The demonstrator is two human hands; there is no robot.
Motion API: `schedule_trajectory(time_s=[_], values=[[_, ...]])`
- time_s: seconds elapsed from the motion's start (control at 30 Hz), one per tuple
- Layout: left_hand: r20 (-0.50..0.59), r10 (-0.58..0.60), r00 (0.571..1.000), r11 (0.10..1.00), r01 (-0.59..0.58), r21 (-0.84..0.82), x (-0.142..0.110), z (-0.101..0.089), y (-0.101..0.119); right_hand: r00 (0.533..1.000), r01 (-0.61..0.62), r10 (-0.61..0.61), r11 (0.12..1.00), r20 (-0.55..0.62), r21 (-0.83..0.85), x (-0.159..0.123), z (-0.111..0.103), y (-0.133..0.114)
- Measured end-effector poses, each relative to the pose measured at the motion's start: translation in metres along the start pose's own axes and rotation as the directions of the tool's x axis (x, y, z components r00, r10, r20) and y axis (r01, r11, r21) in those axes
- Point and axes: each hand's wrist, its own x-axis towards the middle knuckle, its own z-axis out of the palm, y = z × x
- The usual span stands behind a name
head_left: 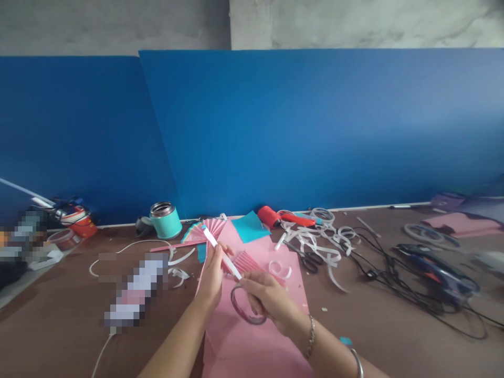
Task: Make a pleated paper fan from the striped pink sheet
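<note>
My left hand [211, 275] is closed on a pleated pink paper fan [244, 261], fingers pinching its folded edge. A white strip of tape [222, 253] runs diagonally across the fan from upper left toward my right hand [265, 299]. That hand is closed on the strip's lower end and on a roll of tape [246, 310] that hangs under its fingers. Both hands hover over a pink paper sheet [252, 336] lying on the brown table [394, 336].
A second pink fan [208, 229], a teal sheet [250, 227], a teal tin [165, 219], a red spool [268, 216], scissors [309, 259], white strip scraps [323, 244], black cables [394, 283] and a glue gun [437, 270] lie about. Blue boards [315, 131] stand behind the table.
</note>
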Motion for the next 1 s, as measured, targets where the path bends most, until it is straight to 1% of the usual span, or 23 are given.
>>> schedule_trajectory(time_s=[0.13,0.2,0.37,0.5,0.67,0.87,1.0], values=[[0.045,-0.010,0.999,0.994,0.015,-0.106,0.000,0.001,0.002,0.999,-0.019,0.019,1.000,-0.048,0.005,0.003,0.000,0.002],[0.052,-0.028,0.998,0.988,0.036,-0.153,0.000,0.002,0.004,0.998,-0.018,0.018,1.000,-0.052,-0.011,0.004,-0.001,0.003],[0.031,-0.074,0.997,0.964,0.080,-0.254,-0.002,0.005,0.009,0.999,-0.009,0.007,0.998,-0.035,-0.069,0.004,-0.002,0.003],[0.014,-0.116,0.993,0.938,0.115,-0.326,-0.003,0.008,0.014,0.999,-0.008,0.004,0.996,-0.045,-0.090,0.004,-0.003,0.002],[0.032,-0.168,0.985,0.902,0.167,-0.398,-0.004,0.010,0.022,0.997,-0.038,0.030,0.993,-0.075,-0.109,0.004,-0.004,0.002],[0.080,-0.182,0.980,0.870,0.199,-0.452,-0.008,0.012,0.032,0.999,-0.012,0.006,0.994,-0.052,-0.111,0.004,-0.002,0.001],[0.118,-0.220,0.968,0.832,0.249,-0.496,-0.010,0.013,0.037,0.999,-0.006,0.002,0.996,-0.043,-0.095,0.004,-0.003,0.002]])
